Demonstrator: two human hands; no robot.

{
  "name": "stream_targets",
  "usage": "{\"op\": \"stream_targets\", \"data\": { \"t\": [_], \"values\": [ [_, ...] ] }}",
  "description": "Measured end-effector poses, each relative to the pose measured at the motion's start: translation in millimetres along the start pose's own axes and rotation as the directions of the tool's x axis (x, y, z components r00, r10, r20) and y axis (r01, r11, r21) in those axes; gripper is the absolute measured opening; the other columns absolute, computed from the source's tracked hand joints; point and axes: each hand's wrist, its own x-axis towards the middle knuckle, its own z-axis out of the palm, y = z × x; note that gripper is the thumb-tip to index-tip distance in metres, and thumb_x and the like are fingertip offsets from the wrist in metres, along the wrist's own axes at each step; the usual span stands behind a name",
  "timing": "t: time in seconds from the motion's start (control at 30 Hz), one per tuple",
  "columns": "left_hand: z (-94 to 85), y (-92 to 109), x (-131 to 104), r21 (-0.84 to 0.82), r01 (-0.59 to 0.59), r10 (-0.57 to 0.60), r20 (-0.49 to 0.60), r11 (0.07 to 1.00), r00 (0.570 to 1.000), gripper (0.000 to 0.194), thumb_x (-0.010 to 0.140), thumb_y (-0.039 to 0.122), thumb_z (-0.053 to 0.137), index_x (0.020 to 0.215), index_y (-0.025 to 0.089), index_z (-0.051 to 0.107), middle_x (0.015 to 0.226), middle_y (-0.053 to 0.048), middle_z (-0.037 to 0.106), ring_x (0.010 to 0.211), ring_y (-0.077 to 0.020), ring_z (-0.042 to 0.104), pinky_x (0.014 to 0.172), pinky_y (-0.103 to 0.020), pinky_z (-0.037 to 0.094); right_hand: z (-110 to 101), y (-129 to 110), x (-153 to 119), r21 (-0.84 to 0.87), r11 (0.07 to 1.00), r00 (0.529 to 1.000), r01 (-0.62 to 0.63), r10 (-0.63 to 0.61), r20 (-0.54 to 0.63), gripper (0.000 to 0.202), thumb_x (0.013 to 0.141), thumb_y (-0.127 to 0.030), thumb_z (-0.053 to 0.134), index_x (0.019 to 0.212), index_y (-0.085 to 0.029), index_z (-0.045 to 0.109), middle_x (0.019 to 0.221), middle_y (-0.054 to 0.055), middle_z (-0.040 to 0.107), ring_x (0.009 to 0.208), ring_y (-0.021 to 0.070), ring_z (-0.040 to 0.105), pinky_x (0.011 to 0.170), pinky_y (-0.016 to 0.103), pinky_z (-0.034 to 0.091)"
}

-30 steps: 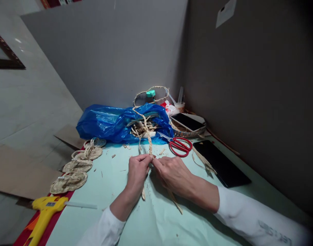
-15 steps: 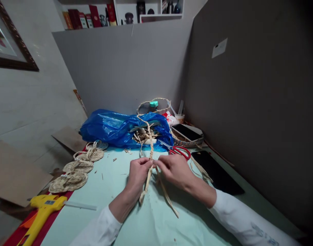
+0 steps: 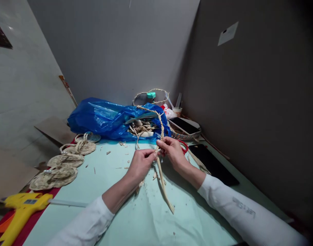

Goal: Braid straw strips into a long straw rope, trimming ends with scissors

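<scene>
A braid of pale dried husk strips (image 3: pixel 161 128) runs from between my hands up over the blue bag, and its far end loops around a green-capped bottle (image 3: pixel 151 95). My left hand (image 3: pixel 141 165) pinches the strips at the braid's lower end. My right hand (image 3: pixel 173 150) grips the braid just above, thumb and fingers closed on it. One long loose strip (image 3: pixel 161 184) hangs from the fingers toward the table; other strip ends are partly hidden behind my left hand and wrist.
A blue plastic bag (image 3: pixel 100 118) holding husk strips (image 3: pixel 142 129) lies behind my hands. Woven slippers (image 3: pixel 65 160) and a yellow glue gun (image 3: pixel 25 203) line the left edge. On the right are red-handled scissors (image 3: pixel 184 147), a phone (image 3: pixel 184 125) and a black flat slab (image 3: pixel 212 164).
The view has tilted down. My right hand has shifted up onto the braid, above my left. The strip ends, spread apart before, now hang differently, with one long strip in front.
</scene>
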Motion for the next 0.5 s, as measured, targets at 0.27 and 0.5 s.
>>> {"op": "stream_targets", "data": {
  "t": [0.27,0.5],
  "values": [
    [-6.0,-4.6,-2.0,-0.052,0.085,-0.091,-0.133,0.995,0.987,0.019,0.066,0.029,0.062,0.067,0.013,0.073,0.059,-0.002,0.065,0.063,-0.0172,0.056,0.065,-0.027,0.043,5.2,-2.7,-13.8,-0.180,0.982,0.964,0.054,-0.004,0.267,0.024,0.085,-0.041,0.059,0.083,-0.017,0.054,0.074,-0.001,0.059,0.069,0.0138,0.059,0.064,0.025,0.045],
    [-8.4,-5.3,-3.1,-0.110,0.024,-0.041,-0.150,0.994,0.988,0.017,0.071,0.027,0.061,0.083,0.015,0.067,0.064,-0.001,0.064,0.069,-0.0177,0.060,0.068,-0.027,0.045,14.0,-12.7,-33.7,-0.152,0.981,0.914,-0.120,0.169,0.370,0.023,0.090,-0.043,0.050,0.087,-0.020,0.048,0.067,-0.004,0.045,0.053,0.0086,0.042,0.044,0.019,0.032]
  ]
}}
